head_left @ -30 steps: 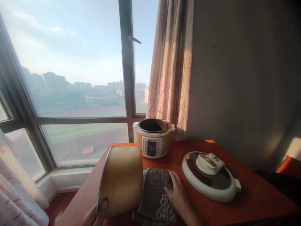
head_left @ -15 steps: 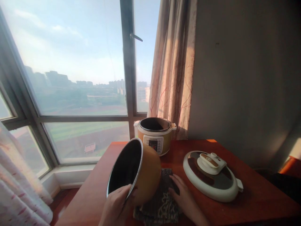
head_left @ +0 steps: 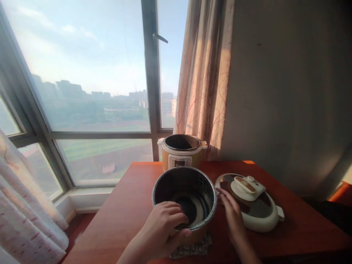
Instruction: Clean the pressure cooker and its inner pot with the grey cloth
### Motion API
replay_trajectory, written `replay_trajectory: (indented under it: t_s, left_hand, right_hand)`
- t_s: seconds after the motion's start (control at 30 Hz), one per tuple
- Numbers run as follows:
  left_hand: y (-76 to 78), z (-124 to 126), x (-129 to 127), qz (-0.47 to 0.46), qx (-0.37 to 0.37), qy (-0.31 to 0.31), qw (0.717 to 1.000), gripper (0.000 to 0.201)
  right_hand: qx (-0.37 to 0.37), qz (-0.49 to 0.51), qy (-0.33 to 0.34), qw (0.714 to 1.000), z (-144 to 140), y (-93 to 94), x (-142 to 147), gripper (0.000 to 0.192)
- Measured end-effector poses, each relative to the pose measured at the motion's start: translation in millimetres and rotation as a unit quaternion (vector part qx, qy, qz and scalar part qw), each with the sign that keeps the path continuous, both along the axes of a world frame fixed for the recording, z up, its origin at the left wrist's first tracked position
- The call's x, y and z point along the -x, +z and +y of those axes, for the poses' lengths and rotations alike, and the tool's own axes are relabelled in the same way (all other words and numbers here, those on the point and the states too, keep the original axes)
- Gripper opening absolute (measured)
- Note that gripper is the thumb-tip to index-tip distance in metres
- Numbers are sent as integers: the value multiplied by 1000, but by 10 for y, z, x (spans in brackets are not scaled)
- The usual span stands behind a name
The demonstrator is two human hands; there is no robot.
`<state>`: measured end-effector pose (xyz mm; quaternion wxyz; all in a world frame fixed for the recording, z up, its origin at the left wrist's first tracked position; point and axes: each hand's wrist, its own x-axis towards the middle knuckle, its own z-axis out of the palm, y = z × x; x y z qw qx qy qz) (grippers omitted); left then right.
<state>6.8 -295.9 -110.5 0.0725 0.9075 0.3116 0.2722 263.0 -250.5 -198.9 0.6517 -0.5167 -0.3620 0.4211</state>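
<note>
An inner cooking pot [head_left: 177, 183] with a dark inside and a yellow outside sits upright over a dark patterned cloth [head_left: 191, 251]. My left hand [head_left: 162, 229] is closed on its near rim, fingers inside and thumb outside. To the pot's right, my right hand [head_left: 231, 211] is open with fingers stretched out toward the rim; whether they touch it I cannot tell. Behind the pot stands the yellow and white electric cooker body [head_left: 167, 159], open at the top. Most of the cloth is hidden under the pot.
On the right of the red-brown table [head_left: 121, 205] lies the cooker's white lid [head_left: 262, 222], handle side up. A window [head_left: 96, 102], a patterned curtain [head_left: 203, 84] and a grey wall [head_left: 275, 91] stand behind the table.
The pot has turned from its tilt to the left to upright and moved right, over the cloth. My right hand has left the cloth and come up beside the pot.
</note>
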Motion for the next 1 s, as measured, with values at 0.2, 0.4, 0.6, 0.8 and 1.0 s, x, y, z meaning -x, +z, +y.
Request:
replay_trajectory:
  t_s: [0.2,0.4,0.6,0.8,1.0]
  left_hand:
    - [-82,177,331,-264,-9,211,941,23]
    - [-250,339,542,-326,32,370,869,23]
    - [-271,452,531,-502,365,243,746,45]
    - [-275,495,521,-510,433,234,706,48]
    - [-344,464,433,-482,385,257,744,49]
  right_hand:
    - [-45,-44,-4,998,-27,216,16,54]
    - [-44,-82,32,995,-58,363,34,65]
    - [1,-65,70,995,-10,429,4,75]
    - [17,-45,83,995,-25,476,48,66]
    - [-13,-45,116,992,-32,435,91,57]
